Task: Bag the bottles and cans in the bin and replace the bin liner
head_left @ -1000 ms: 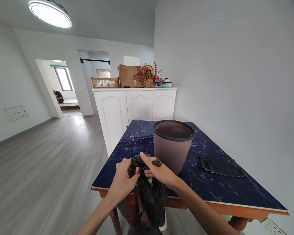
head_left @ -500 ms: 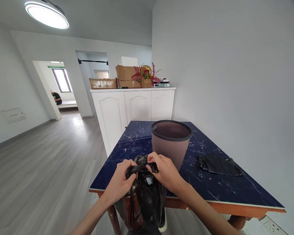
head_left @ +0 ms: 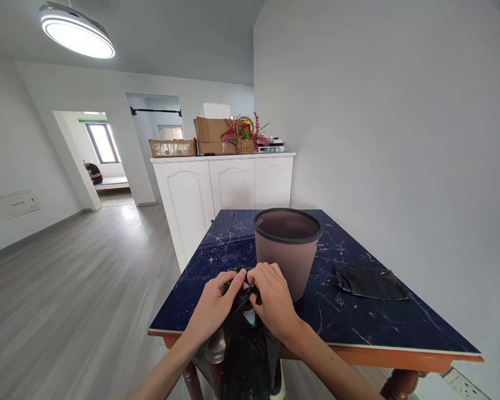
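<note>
A full black rubbish bag (head_left: 246, 350) hangs in front of the near edge of the dark blue marble table (head_left: 358, 325). My left hand (head_left: 214, 306) and my right hand (head_left: 273, 301) are both closed on the bag's gathered top, fingers pinching the black plastic close together. Just behind my hands stands an empty mauve bin (head_left: 286, 250) with a black rim, upright on the table. A folded black bag (head_left: 369, 283) lies flat on the table to the right of the bin.
A white cabinet (head_left: 225, 186) stands beyond the table, carrying cardboard boxes (head_left: 210, 135) and a flower basket (head_left: 245, 135). A grey wall runs along the right. Grey wood floor (head_left: 79, 278) spreads left. A person (head_left: 92, 170) sits in a far doorway.
My hands have drawn closer together on the bag's top, and the loose ends seen earlier are now bunched tight between the fingers. The view has tilted slightly downward.
</note>
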`<state>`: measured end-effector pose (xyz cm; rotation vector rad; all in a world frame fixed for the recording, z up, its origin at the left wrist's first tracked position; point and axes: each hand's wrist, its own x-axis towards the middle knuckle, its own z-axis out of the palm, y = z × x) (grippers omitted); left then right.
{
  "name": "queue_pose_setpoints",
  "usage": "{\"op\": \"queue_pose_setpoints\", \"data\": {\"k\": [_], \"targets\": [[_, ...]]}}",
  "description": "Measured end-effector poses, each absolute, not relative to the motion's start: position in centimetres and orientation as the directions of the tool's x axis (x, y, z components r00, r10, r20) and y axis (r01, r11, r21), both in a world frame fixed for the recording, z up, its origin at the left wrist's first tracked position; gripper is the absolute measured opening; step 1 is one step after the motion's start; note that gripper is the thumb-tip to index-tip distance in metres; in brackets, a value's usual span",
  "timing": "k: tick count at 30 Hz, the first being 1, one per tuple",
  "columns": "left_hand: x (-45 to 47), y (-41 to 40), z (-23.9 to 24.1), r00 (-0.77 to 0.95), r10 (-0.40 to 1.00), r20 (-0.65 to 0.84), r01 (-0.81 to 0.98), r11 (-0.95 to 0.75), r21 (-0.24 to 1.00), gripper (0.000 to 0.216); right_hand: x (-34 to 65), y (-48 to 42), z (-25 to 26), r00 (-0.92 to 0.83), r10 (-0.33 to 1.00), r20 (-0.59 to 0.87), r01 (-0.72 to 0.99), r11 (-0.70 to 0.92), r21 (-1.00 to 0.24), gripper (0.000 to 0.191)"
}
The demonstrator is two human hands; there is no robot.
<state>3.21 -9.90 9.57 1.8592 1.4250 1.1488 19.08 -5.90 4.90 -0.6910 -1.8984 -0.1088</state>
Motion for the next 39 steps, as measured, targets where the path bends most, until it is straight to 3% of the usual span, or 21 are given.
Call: {"op": "queue_pose_setpoints", "data": {"k": [6, 11, 18, 26, 29, 35, 39], "targets": [[3.5, -9.8, 9.2, 0.023, 0.947, 0.320, 0.436, -0.298, 0.849, 0.035, 19.7, -6.0, 4.3, -0.277, 0.465, 0.841, 0.500, 0.817, -0.287, 0.037], [3.6, -9.5, 9.1, -0.016, 0.948, 0.319, 0.379, -0.289, 0.879, 0.038, 20.0, -6.3, 4.4, -0.360, 0.438, 0.824, 0.531, 0.822, -0.205, 0.038], [3.5, -9.6, 8.4, -0.105, 0.964, 0.245, 0.190, -0.222, 0.956, 0.046, 21.0, -6.4, 3.9, -0.451, 0.429, 0.783, 0.605, 0.792, -0.086, 0.065], [3.4, -10.2, 9.4, -0.073, 0.993, 0.098, -0.096, -0.104, 0.990, 0.043, 22.2, -6.7, 2.5, -0.454, 0.465, 0.760, 0.638, 0.765, -0.087, 0.050], [2.8, -10.5, 9.1, -0.058, 0.992, 0.112, -0.058, -0.115, 0.992, 0.042, 23.0, -7.2, 1.6, -0.445, 0.471, 0.761, 0.673, 0.737, -0.063, 0.045], [0.4, -10.8, 7.0, -0.105, 0.941, 0.323, 0.258, -0.287, 0.922, 0.040, 24.9, -8.5, -0.3, -0.423, 0.486, 0.765, 0.729, 0.684, -0.031, 0.047], [-1.1, -10.8, 6.1, -0.092, 0.941, 0.325, 0.276, -0.289, 0.917, 0.044, 26.1, -9.5, -2.3, -0.409, 0.545, 0.732, 0.743, 0.665, -0.080, 0.052]]}}
